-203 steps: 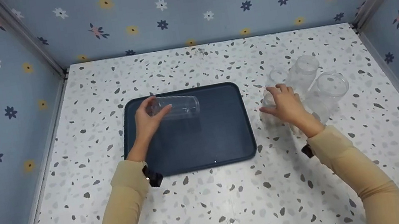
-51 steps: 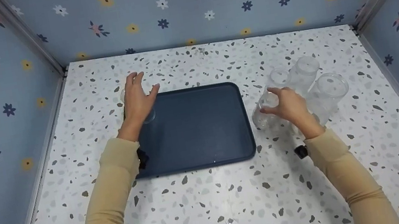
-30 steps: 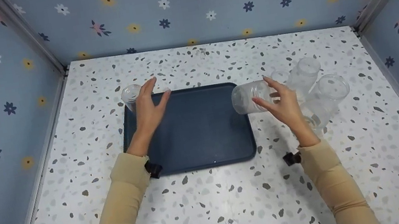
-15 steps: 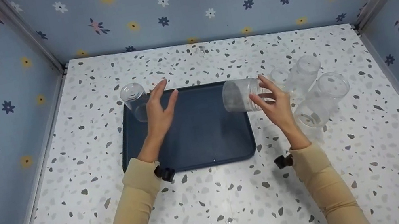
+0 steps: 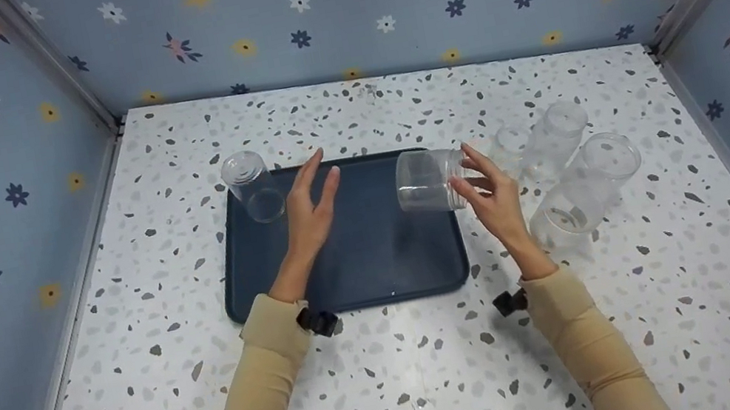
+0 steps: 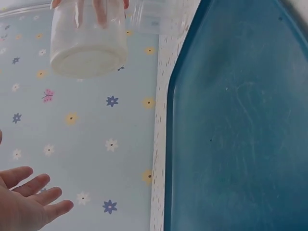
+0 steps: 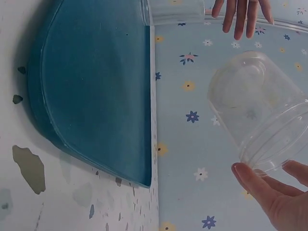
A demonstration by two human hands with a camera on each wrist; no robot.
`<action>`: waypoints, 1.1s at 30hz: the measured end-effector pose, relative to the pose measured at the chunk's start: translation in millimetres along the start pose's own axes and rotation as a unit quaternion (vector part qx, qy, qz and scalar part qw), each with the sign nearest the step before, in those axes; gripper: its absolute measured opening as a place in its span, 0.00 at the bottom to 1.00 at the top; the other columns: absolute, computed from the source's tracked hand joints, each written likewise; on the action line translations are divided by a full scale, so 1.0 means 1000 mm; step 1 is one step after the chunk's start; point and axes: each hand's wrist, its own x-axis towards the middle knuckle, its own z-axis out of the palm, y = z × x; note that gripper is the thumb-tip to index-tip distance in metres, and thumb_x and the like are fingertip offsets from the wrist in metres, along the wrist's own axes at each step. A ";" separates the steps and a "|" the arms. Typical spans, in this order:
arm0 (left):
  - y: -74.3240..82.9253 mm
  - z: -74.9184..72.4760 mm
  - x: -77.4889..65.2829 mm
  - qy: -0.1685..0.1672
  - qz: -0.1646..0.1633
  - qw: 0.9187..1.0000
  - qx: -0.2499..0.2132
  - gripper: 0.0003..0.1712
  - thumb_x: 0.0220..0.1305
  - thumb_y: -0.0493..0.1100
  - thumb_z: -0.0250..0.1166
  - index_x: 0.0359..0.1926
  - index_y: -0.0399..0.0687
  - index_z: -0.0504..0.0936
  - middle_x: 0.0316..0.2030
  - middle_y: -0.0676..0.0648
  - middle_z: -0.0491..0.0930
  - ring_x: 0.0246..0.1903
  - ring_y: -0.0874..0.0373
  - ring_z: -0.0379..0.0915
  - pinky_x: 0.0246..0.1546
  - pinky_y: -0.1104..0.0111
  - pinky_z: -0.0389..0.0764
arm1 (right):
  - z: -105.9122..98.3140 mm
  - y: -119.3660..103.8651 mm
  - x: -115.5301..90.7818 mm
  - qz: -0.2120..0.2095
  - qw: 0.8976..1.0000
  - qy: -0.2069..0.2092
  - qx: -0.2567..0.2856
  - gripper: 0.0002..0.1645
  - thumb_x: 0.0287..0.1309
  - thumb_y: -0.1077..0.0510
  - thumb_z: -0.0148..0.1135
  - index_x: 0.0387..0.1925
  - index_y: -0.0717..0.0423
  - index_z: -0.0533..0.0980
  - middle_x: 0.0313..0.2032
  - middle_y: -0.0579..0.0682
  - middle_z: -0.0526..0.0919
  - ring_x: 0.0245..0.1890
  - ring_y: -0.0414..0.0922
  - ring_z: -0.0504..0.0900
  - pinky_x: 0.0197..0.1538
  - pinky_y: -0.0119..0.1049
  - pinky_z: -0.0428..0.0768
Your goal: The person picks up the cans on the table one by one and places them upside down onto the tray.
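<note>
Containers point(image 5: 427, 181): one held, four standing.

In the head view, the overlapping colourless plastic containers point(image 5: 587, 188) at right blur where they cross, their hidden parts unclear, while the left-wrist view's edges crop the left hand point(image 6: 21, 207) at lower left, the clear cylindrical plastic jar point(image 6: 89, 57) at top and the dark blue rectangular tray point(image 6: 240, 120) at right.

Clear plastic jar point(image 5: 420, 182), ribbed neck, held in the air on its side over right part of dark blue tray point(image 5: 367, 257), neck end rightward. Clear tumbler point(image 5: 255, 190) stands on tray's far left corner.
</note>
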 end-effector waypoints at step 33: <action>0.031 0.023 -0.024 -0.157 -0.026 0.982 -0.099 0.39 0.55 0.33 0.59 0.65 0.33 0.51 0.61 0.33 0.55 0.57 0.43 0.56 0.48 0.48 0.65 | 0.024 0.008 -0.014 0.026 0.990 -0.070 0.118 0.26 0.58 0.65 0.51 0.58 0.67 0.63 0.43 0.62 0.75 0.36 0.48 0.79 0.32 0.34 0.78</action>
